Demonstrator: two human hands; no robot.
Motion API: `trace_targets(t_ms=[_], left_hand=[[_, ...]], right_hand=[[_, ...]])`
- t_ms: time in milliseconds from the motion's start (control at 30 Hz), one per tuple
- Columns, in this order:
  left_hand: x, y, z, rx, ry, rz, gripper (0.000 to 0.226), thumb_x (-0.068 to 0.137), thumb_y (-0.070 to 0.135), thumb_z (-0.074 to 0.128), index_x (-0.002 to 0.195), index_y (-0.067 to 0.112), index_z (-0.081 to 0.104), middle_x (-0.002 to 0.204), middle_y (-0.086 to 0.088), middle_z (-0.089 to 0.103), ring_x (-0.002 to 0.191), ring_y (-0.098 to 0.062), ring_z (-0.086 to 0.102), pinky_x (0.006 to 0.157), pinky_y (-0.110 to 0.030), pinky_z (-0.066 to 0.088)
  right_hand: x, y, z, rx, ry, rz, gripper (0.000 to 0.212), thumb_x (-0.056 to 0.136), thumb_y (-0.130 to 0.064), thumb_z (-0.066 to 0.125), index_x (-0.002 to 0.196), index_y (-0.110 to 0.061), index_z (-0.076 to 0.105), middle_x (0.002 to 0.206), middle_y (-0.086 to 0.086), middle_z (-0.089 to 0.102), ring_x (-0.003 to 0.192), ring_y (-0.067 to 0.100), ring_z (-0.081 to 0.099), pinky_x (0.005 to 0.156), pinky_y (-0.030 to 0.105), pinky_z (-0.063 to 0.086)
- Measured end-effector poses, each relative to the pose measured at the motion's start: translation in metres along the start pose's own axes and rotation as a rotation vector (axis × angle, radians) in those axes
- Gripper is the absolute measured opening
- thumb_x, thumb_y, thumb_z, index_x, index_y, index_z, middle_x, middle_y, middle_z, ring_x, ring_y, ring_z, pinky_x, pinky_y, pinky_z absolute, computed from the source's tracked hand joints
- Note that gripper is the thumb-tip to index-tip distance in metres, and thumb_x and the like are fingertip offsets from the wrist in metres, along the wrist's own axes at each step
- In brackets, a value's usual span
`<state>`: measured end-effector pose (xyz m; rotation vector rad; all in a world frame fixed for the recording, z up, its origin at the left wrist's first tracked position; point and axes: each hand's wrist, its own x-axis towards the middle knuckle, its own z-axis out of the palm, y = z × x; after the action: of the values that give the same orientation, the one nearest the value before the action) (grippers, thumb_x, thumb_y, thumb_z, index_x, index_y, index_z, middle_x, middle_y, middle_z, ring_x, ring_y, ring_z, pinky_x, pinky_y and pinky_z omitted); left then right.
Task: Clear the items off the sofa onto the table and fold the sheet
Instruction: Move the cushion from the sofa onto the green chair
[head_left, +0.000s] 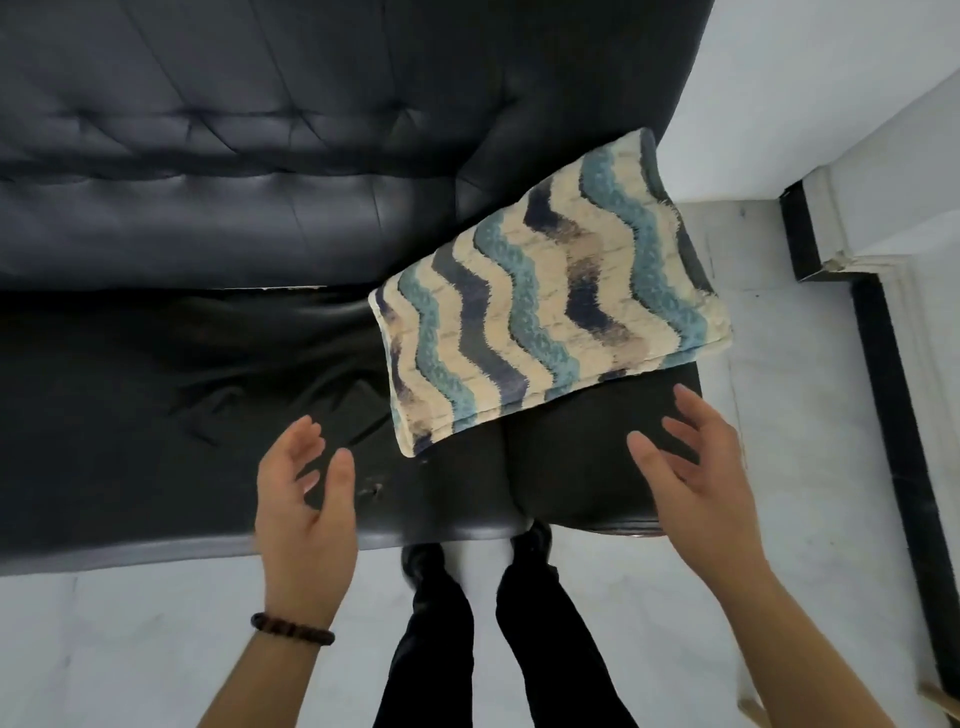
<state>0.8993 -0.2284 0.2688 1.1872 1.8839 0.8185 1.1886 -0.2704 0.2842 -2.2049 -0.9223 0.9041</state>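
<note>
Pale tiled floor (130, 649) runs along the sofa's front and past its right end. A white wall (831, 78) with a black trim strip (893, 415) stands right of the sofa.

Black leather sofa (208, 234) fills most of the view, w/ a tufted backrest and a creased seat. Its left side and the top of the backrest are cut off by the frame.

Folded sheet (545, 306), a thick rectangle w/ wavy cream, teal and navy bands, lies askew on the right end of the sofa seat. Its far corner sits up against the backrest and its right edge hangs past the sofa's right side. How many layers it has can't be made out.

Legs (431, 649) in black trousers stand at the sofa's front edge. The shoes are blurred and partly tucked under that edge.

Left hand (304, 514) is over the front of the seat, left of the sheet and apart from it, fingers loosely spread, palm turned inward, holding nothing. Right hand (696, 483) is over the sofa's right front corner, just short of the sheet's near edge, fingers spread wide, also holding nothing. Can't tell if either touches the leather. Both forearms are cut off at the bottom of the frame.

Dark beaded bracelet (292, 629) is on the left wrist.

Small scuff (371, 488) on the seat near the left thumb; too small to say more.
</note>
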Motion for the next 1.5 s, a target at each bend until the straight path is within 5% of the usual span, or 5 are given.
trace_targets(t_ms=[133, 267, 533, 933, 1500], left_hand=[[0.075, -0.045, 0.102, -0.006, -0.002, -0.060, 0.044, 0.096, 0.024, 0.055, 0.137, 0.015, 0.043, 0.137, 0.002, 0.047, 0.123, -0.011, 0.048, 0.103, -0.032, 0.042], [0.131, -0.085, 0.198, 0.159, -0.038, 0.066, 0.066, 0.092, 0.040, 0.054, 0.147, 0.013, 0.029, 0.154, -0.007, 0.021, 0.141, -0.026, 0.021, 0.112, -0.032, 0.022], [0.181, -0.127, 0.304, 0.451, -0.132, -0.238, 0.084, 0.092, 0.064, 0.037, 0.152, 0.013, 0.007, 0.151, -0.013, 0.029, 0.139, -0.032, 0.025, 0.110, -0.051, 0.016], [0.129, -0.078, 0.152, 0.145, 0.113, -0.173, 0.024, 0.102, 0.030, 0.041, 0.098, 0.006, 0.042, 0.074, 0.008, 0.046, 0.063, -0.003, 0.046, 0.055, -0.020, 0.034], [0.281, -0.145, -0.045, 0.047, 0.287, 0.140, 0.017, 0.098, 0.014, 0.048, 0.089, 0.019, 0.034, 0.079, 0.014, 0.037, 0.066, 0.013, 0.042, 0.065, -0.008, 0.034]], right_hand=[[0.099, 0.026, 0.045, -0.180, 0.159, -0.119, 0.077, 0.089, -0.046, 0.066, 0.152, -0.026, 0.027, 0.157, 0.003, 0.019, 0.144, 0.019, 0.022, 0.115, 0.020, 0.025], [0.181, 0.052, 0.087, -0.441, 0.161, -0.168, 0.102, 0.079, -0.074, 0.057, 0.156, -0.034, 0.003, 0.163, 0.012, -0.010, 0.149, 0.037, -0.010, 0.117, 0.055, 0.001], [0.234, 0.086, 0.126, -0.655, 0.285, -0.205, 0.108, 0.071, -0.078, 0.060, 0.154, -0.024, 0.016, 0.139, 0.018, 0.036, 0.127, 0.041, 0.034, 0.106, 0.053, 0.024], [0.168, 0.043, 0.130, -0.143, -0.044, -0.167, 0.051, 0.075, -0.046, 0.080, 0.102, -0.018, 0.048, 0.103, -0.001, 0.046, 0.101, 0.023, 0.050, 0.081, 0.036, 0.044], [0.100, -0.050, 0.343, 0.019, -0.041, -0.206, 0.034, 0.088, -0.034, 0.071, 0.100, -0.014, 0.046, 0.105, 0.000, 0.040, 0.088, -0.005, 0.042, 0.074, 0.001, 0.035]])
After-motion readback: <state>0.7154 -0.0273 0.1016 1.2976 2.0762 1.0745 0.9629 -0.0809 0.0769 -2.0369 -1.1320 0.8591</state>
